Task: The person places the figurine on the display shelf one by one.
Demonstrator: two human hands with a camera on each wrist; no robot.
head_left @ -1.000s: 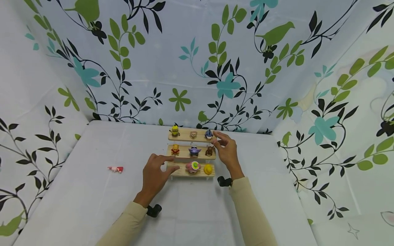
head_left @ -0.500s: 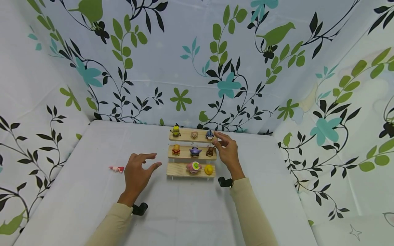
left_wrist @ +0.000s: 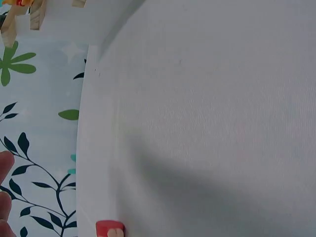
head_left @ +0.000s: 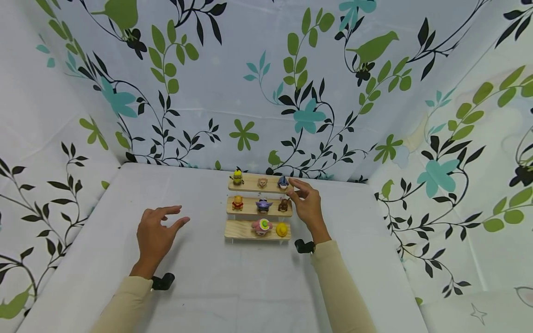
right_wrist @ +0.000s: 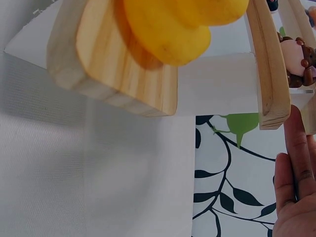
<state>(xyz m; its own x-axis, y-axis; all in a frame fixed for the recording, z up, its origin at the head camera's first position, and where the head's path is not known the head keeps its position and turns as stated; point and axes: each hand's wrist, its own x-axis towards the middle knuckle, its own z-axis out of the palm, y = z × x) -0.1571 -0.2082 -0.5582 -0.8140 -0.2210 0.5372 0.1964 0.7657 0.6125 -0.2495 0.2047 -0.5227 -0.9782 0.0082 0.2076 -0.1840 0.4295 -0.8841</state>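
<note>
A three-tier wooden display stand (head_left: pixel 241 229) bears several small toy figures. My right hand (head_left: pixel 308 203) is at the right end of its top tier, with thumb and index finger pinching that end. In the right wrist view, the other fingers (right_wrist: pixel 297 148) extend straight beside a lower tier. My left hand (head_left: pixel 156 233) hovers over the table left of the stand, thumb and fingers apart with nothing between them. A small red toy figure (left_wrist: pixel 109 228) lies on the table, partly seen in the left wrist view. The left hand hides it from the head view.
On the bottom tier sit a pink figure (head_left: pixel 262 226) and a yellow one (head_left: pixel 281 229). Other figures, such as a yellow-and-red bear (head_left: pixel 237 202), stand on the upper tiers. A leaf-patterned cloth (head_left: pixel 200 92) hangs behind the white table (head_left: pixel 250 286).
My left hand has moved left from the bottom tier, over the spot where the red figure showed earlier. The right hand and the stand have stayed in place.
</note>
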